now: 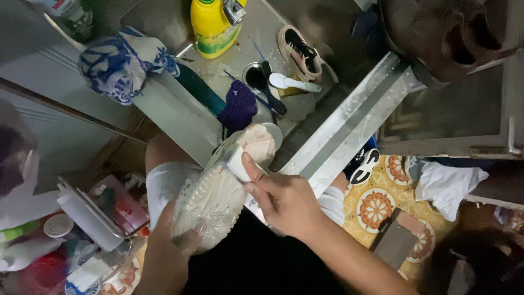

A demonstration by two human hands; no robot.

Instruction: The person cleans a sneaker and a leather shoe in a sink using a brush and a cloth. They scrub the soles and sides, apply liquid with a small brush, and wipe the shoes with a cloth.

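A pale cream sneaker (218,191) lies sole-up at the edge of a steel sink (349,125), toe pointing toward the basin. My left hand (174,246) grips its heel from below. My right hand (284,199) presses a small white block, which looks like a sponge (238,164), onto the sole near the toe. In the basin lie a second sneaker (299,52), pink-soled with black inside, a white brush (292,83) and a dark brush (270,87).
A yellow detergent bottle (214,27) stands at the sink's back. A blue-and-white cloth (123,63) and a purple cloth (239,106) lie on the rim. A rack of bottles and containers (82,229) is at lower left. White cloth (447,183) lies on patterned floor tiles (376,205).
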